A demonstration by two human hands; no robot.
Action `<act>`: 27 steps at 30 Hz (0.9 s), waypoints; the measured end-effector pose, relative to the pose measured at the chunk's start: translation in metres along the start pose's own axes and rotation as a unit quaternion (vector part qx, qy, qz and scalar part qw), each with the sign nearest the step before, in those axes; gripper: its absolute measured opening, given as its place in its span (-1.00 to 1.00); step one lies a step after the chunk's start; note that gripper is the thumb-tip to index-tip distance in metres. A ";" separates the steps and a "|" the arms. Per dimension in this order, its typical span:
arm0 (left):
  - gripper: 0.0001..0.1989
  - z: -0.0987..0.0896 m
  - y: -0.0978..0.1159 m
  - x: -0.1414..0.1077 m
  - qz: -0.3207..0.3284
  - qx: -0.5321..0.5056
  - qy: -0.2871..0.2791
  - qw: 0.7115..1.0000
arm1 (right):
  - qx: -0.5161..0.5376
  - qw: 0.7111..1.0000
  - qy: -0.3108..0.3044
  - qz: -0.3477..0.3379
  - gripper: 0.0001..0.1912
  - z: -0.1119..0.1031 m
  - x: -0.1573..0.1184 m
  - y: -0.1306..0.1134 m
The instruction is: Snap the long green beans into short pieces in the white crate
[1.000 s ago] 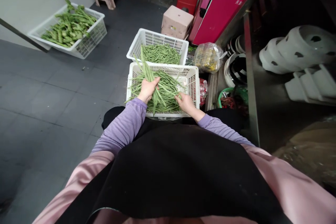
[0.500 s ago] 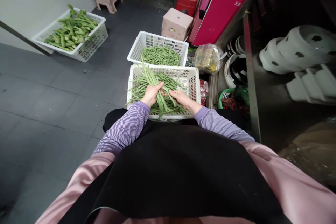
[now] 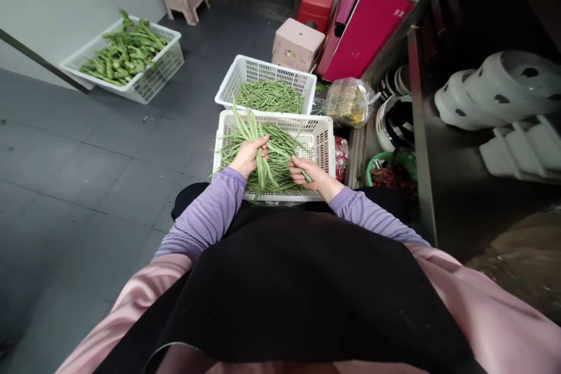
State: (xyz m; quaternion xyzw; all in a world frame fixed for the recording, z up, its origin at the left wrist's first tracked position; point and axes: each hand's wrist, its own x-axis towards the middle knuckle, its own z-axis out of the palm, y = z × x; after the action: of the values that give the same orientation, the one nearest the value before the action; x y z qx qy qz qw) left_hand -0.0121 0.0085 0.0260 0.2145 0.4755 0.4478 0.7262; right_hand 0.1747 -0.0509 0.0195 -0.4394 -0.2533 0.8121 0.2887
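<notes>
A bunch of long green beans is clasped in my left hand, its fingers wrapped around the stalks. My right hand pinches a green bean to the right of the bunch. Both hands are above the near white basket, where many more long beans lie in a loose heap. Just beyond it stands the far white basket, holding short green bean pieces.
At the left, another white basket holds thick green stems. Pink stools and a red bin stand behind. A plastic bag, a green tub and a metal shelf edge are on the right.
My right hand has moved right, away from the bunch and my left hand, with a bean in its fingers. My left hand keeps hold of the bunch.
</notes>
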 end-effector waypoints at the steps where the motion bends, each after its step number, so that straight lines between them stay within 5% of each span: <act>1: -0.73 0.000 0.000 0.000 0.011 0.012 0.003 1.000 | -0.004 1.000 0.004 -0.001 -0.56 -0.001 0.000 0.001; 6: -0.78 -0.003 0.000 -0.001 0.080 0.060 0.027 0.995 | -0.006 0.998 0.056 0.005 -0.46 -0.003 0.003 0.011; 10: -0.85 0.006 -0.007 -0.018 0.161 0.146 0.029 0.976 | 0.025 0.985 0.172 0.009 -0.47 -0.002 0.016 0.012; 17: -0.84 0.019 -0.027 -0.053 0.169 0.219 -0.062 0.959 | 0.106 0.911 0.399 -0.031 -0.55 -0.029 0.039 -0.005; 19: -0.83 0.016 -0.026 -0.048 0.142 0.206 -0.090 0.964 | 0.096 0.938 0.332 0.002 -0.53 -0.031 0.033 -0.005; 22: -0.83 0.010 -0.025 -0.031 0.089 0.179 -0.098 0.975 | 0.065 0.988 0.126 0.067 -0.52 -0.017 0.021 0.000; 24: -0.83 0.007 -0.027 -0.022 0.068 0.163 -0.083 0.981 | 0.044 0.994 0.027 0.098 -0.55 -0.005 0.014 0.002; 27: -0.81 0.005 -0.027 -0.015 0.056 0.139 -0.070 0.986 | 0.004 0.994 -0.031 0.109 -0.61 0.004 0.007 0.002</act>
State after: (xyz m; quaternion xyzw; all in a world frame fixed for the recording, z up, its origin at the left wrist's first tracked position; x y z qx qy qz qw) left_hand 0.0020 -0.0178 0.0157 0.3703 0.4680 0.4013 0.6949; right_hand 0.1673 -0.0482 0.0160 -0.4378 -0.2096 0.8528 0.1926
